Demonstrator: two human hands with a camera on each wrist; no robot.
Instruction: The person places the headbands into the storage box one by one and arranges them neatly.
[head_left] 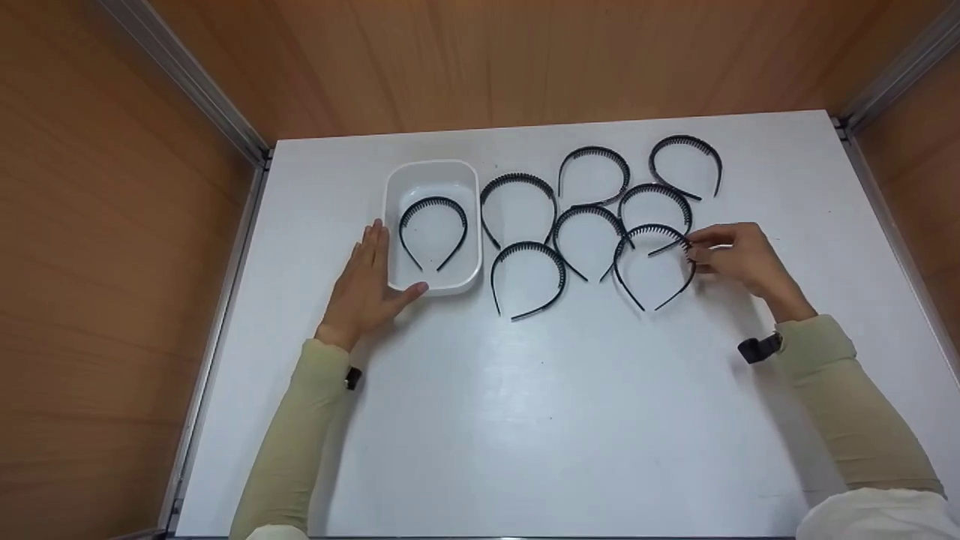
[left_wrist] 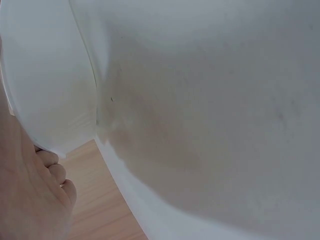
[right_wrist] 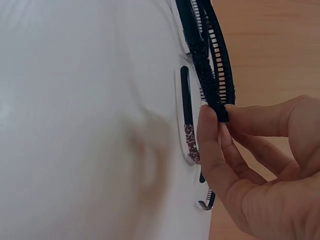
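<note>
Head view: right hand (head_left: 739, 259) pinches a headband (head_left: 654, 227), left hand (head_left: 361, 283) (fingers straight) touches a tray (head_left: 433, 174).

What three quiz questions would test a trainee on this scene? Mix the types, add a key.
1. How many headbands lie inside the white tub?
2. True or false: the left hand is pinching a headband.
3. The right hand is pinching: (a) the tub's rim, (b) a headband, (c) nothing?

Key:
1. One.
2. False; it lies against the tub's side, fingers straight.
3. b.
</note>
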